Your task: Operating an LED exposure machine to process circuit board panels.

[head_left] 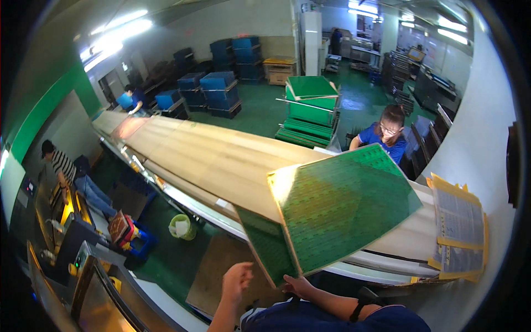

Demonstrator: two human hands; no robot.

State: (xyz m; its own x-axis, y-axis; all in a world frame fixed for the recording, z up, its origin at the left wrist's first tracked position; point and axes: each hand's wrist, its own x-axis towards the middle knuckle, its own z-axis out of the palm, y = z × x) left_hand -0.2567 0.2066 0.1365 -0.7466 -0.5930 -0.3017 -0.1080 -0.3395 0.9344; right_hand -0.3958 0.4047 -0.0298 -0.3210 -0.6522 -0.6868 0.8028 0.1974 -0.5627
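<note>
A large green circuit board panel [345,207] with rows of fine pattern stands tilted up before me, glare on its upper left corner. My right hand [297,286] grips its lower left corner, close to my body. Beneath and to the left of it, a second, darker green panel [266,243] shows in part, its lower corner close to the same hand. My left hand [238,281] is raised just left of the panels, apart from them, its fingers curled in with nothing visible in them.
A long conveyor with a pale belt [221,157] runs to the far left. Across it, a co-worker in blue [390,135] stands behind the panel. Green panels are stacked on a rack [310,108]. A green bin [181,227] stands left; taped sheets [459,224] hang right.
</note>
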